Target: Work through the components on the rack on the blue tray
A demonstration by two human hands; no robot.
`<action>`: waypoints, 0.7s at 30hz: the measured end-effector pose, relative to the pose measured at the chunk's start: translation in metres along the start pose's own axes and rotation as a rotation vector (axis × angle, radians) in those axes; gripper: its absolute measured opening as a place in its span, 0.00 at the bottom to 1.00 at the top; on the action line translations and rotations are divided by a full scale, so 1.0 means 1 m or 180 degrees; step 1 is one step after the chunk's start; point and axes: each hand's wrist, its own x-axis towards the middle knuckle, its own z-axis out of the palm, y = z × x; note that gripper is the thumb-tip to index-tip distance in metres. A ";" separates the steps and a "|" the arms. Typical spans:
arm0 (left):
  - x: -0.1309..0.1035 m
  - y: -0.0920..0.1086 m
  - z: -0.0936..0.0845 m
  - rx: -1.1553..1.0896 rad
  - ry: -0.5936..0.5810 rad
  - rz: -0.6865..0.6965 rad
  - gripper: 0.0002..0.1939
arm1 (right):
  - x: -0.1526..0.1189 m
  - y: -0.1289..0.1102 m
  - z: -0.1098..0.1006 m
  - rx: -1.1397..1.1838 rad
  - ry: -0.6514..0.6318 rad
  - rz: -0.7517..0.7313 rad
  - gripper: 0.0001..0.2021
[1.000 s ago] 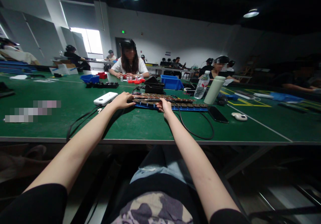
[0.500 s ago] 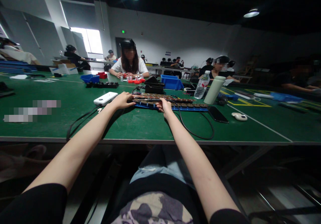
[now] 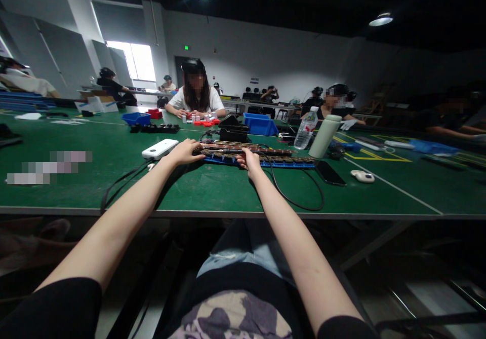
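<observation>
A long blue rack [image 3: 279,163] with rows of thin copper-coloured and dark strips [image 3: 261,151] lies across the table in front of me. My left hand [image 3: 186,151] bends over the rack's left end, thumb along the front side and fingers toward the back. Near the rack's middle, my right hand [image 3: 249,161] is closed in a pinch round a slim dark pen-like tool [image 3: 232,151], whose tip points left over the strips. Its exact kind is too small to make out. A black cable [image 3: 321,192] loops over the table to the right of that hand.
Close by lie a white device [image 3: 160,149], a black phone [image 3: 330,173] and a cream case [image 3: 362,176]. A water bottle [image 3: 306,128] and a pale green flask [image 3: 325,136] stand right of the rack. Behind it are a black box [image 3: 233,130] and blue bin [image 3: 260,124]. A co-worker [image 3: 195,93] sits opposite.
Both my hands stay in place on the rack with hardly any visible movement. At the back right, a co-worker's gloved hand has shifted slightly.
</observation>
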 end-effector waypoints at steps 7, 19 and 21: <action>0.000 0.001 -0.001 -0.0031 0.0055 0.0018 0.27 | 0.002 0.000 0.000 -0.0031 0.0009 -0.0032 0.12; 0.000 -0.001 0.001 0.0047 -0.0003 0.0013 0.25 | 0.001 0.000 0.000 -0.0015 -0.0020 -0.0017 0.14; 0.000 -0.001 0.001 0.0048 -0.0003 0.0003 0.25 | 0.001 0.000 0.000 -0.0024 -0.0002 -0.0026 0.13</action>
